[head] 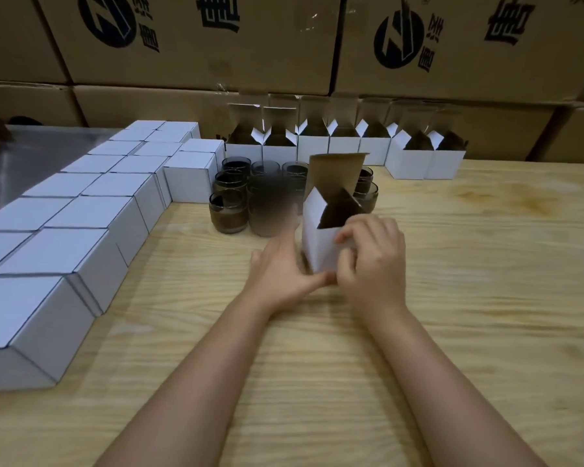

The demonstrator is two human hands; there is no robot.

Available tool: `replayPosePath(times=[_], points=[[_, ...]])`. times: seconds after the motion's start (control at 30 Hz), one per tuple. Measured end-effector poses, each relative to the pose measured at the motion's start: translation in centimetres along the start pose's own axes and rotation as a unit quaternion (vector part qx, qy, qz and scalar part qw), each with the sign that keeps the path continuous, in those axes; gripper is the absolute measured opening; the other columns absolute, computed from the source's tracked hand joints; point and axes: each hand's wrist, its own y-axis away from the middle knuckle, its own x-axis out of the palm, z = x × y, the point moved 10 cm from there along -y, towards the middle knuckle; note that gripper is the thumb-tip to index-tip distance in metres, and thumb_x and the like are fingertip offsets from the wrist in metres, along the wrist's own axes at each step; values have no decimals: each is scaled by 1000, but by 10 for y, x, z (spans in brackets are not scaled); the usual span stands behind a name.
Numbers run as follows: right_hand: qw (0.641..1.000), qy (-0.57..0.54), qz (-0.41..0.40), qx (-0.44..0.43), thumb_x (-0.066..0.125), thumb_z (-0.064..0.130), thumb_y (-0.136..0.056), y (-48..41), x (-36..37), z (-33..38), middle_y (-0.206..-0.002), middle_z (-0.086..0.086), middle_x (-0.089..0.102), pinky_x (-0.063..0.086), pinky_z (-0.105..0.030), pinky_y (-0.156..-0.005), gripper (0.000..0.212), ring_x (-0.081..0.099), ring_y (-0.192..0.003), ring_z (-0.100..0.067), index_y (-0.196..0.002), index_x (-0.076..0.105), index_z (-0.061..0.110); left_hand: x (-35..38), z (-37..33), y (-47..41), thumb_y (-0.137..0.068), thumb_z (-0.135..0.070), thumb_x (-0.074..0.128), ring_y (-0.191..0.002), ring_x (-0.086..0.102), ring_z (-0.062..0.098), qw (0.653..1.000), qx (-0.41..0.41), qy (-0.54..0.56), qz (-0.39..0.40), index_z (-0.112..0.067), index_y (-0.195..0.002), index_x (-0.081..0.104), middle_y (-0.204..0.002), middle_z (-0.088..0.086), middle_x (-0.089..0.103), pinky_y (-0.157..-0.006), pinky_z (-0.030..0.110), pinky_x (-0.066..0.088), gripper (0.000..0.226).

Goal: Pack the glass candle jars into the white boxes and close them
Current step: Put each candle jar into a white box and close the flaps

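- Seemingly well along: many closed white boxes point(91, 210) ranked along the table's point(452, 298) left edge.
- Left to fill: open boxes point(344, 148) lined at the far edge, glass candle jars point(228, 214) clustered before them.
- Mid-table, right hand point(371, 264) curled around the open box point(317, 251); left hand point(280, 271) flat, fingers straight, touching its base.

The one view rides on the person's head, looking forward and down along both forearms onto the wooden table point(452, 298). It sits close, with the left hand point(277, 267) and right hand point(371, 264) at the open white box point(319, 246) in the middle. The wide lens also catches the closed white boxes point(91, 210) on the left and the brown cartons point(199, 62) along the far side.
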Motion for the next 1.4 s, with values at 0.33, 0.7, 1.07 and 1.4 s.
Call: replayPosePath(times=[0.33, 0.7, 1.07, 1.4], points=[[994, -93, -34, 44, 38, 5, -68, 12, 0, -21, -81, -9, 62, 36, -29, -73, 25, 49, -77, -28, -74, 62, 2, 1, 3, -2, -53, -74, 62, -121, 51, 4, 999, 6, 40, -11, -48, -141, 18, -119, -29, 50, -99, 35, 27, 102], [983, -124, -51, 122, 40, 24, -91, 7, 3, -47, -110, -7, 60, 35, -27, -91, 33, 47, -106, -19, -105, 65, 7, 0, 5, -1, -56, -61, 72, -116, 48, -2, 997, 1, 77, -1, -59, -132, 23, -104, -42, 45, -94, 30, 19, 90], [903, -243, -55, 350, 58, 12, -90, 24, 22, -107, -80, 13, 58, 35, -3, -64, 30, 56, -82, -2, -66, 42, 21, 2, 7, 0, -53, -57, 74, -111, 44, -3, 993, -9, 114, 24, -63, -121, 25, -104, -43, 45, -112, 42, 25, 84], [890, -323, -12, 322, 51, -2, -89, 21, 31, -99, -85, 7, 58, 44, -15, -64, 32, 57, -89, -8, -66, 38, 16, 12, 4, -4, -69, -80, 32, -115, 55, 2, 935, -61, 346, -48, -40, -120, 59, -120, -14, 64, -101, 35, 42, 70]])
